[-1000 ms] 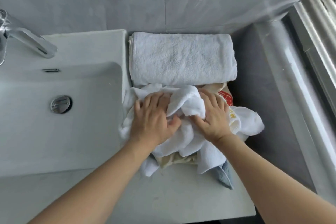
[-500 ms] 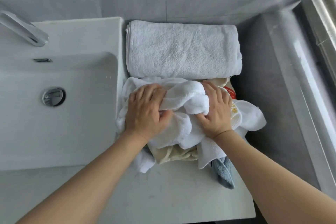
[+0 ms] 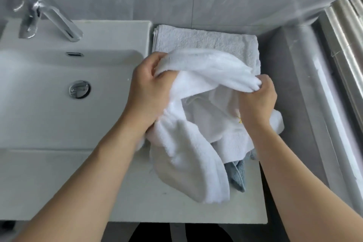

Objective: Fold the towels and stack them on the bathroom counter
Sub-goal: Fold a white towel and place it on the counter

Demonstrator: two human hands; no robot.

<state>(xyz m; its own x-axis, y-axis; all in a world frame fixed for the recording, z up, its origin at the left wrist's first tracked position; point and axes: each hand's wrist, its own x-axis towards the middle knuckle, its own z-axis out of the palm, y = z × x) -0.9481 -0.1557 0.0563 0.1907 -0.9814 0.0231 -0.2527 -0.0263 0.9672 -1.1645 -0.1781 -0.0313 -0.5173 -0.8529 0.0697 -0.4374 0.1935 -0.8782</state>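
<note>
Two hands lift one white towel [image 3: 198, 68] out of the heap of unfolded towels [image 3: 206, 124] on the bathroom counter [image 3: 137, 202], probably to find its edges for folding. Head view: the left hand [image 3: 147, 92] grips a bunched end with curled fingers; the right hand [image 3: 257, 98] pinches the other end, so the cloth spans between them, its tail hanging forward. A folded towel [image 3: 206, 39] lies behind against the wall, beside the sink [image 3: 59, 104], starting the stack. A blue cloth [image 3: 237, 175] shows beneath the heap.
</note>
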